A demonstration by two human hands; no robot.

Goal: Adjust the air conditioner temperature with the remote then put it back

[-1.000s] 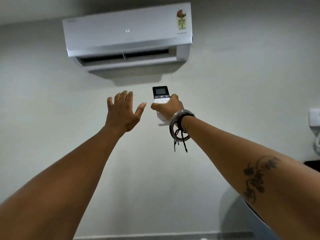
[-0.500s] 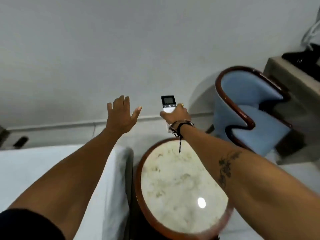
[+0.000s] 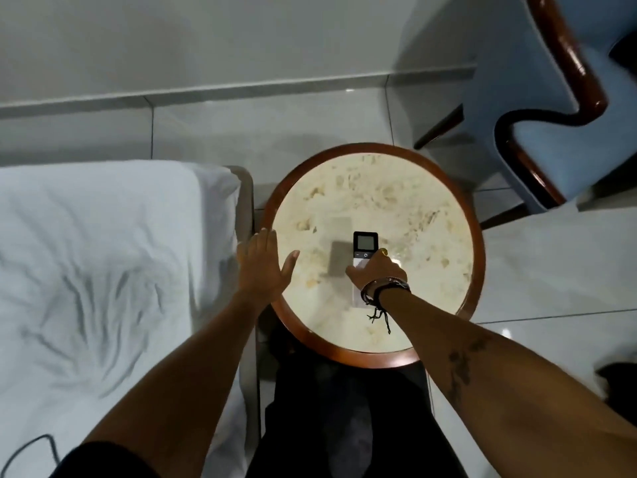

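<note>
The white remote [image 3: 365, 248], with its dark screen at the far end, is held over the middle of the round marble-topped table [image 3: 375, 358]. My right hand [image 3: 379, 272] grips its lower half, so the buttons are mostly hidden, and its shadow falls on the top just to the left. I cannot tell whether it touches the surface. My left hand [image 3: 263, 265] hovers flat and open over the table's left rim, holding nothing. The air conditioner is out of view.
A bed with a rumpled white sheet [image 3: 103, 270] lies at the left, close against the table. A blue upholstered chair with a dark wooden frame [image 3: 551, 98] stands at the far right. Glossy white floor tiles [image 3: 275, 125] run to the wall.
The view has swung down from the air conditioner on the wall to the table. My right hand has lowered the remote from pointing upward to just over the tabletop; my left hand came down alongside.
</note>
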